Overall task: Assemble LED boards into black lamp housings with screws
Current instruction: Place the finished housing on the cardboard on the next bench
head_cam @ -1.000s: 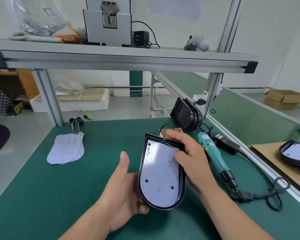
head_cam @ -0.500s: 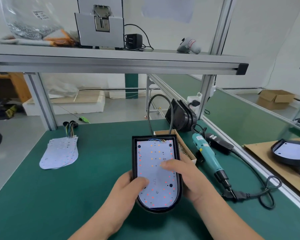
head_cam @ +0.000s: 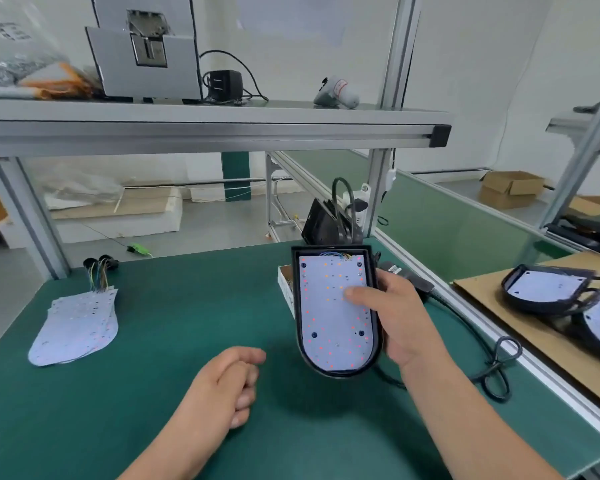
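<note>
Grey machine (head_cam: 146, 53), black adapter (head_cam: 224, 84) on shelf (head_cam: 222, 129); cardboard box (head_cam: 510, 188) far right

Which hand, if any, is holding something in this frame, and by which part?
The right hand grips the black lamp housing by its right side edge, with the thumb lying on the LED board. The left hand holds nothing.

Your right hand (head_cam: 399, 323) is up at centre-right of the frame, gripping the lamp housing (head_cam: 376, 344) by its right edge. The thumb (head_cam: 359, 293) lies flat across its face and the fingers wrap behind. Your left hand (head_cam: 229, 386) hovers low at centre, loosely curled, holding nothing.
</note>
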